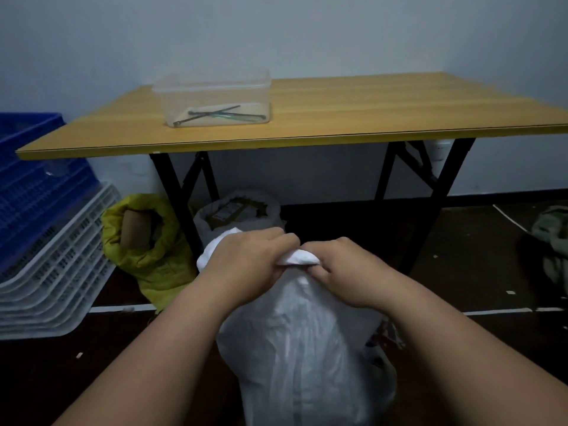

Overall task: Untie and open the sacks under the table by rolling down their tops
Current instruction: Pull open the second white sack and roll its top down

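Both forearms extending forward, converging. Left hand (246, 259) curling knuckles-up, fingers gripping white fabric. Right hand (344, 269) mirroring it, fingers pinching the same bunched top. Knuckles nearly touching.

You've got a white sack (304, 348), yellow sack (153, 256), blue crates (27, 179), white crates (55, 272), striped yellow table (368, 112).

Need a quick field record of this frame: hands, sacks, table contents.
left hand: left hand grips gathered top of the white plastic sack
right hand: right hand pinches the same bunched top
white sack state: top closed
yellow woven sack: open, top rolled down, beside table leg
grey-white sack: open, under wooden folding table
on table: clear plastic box holding dark ties
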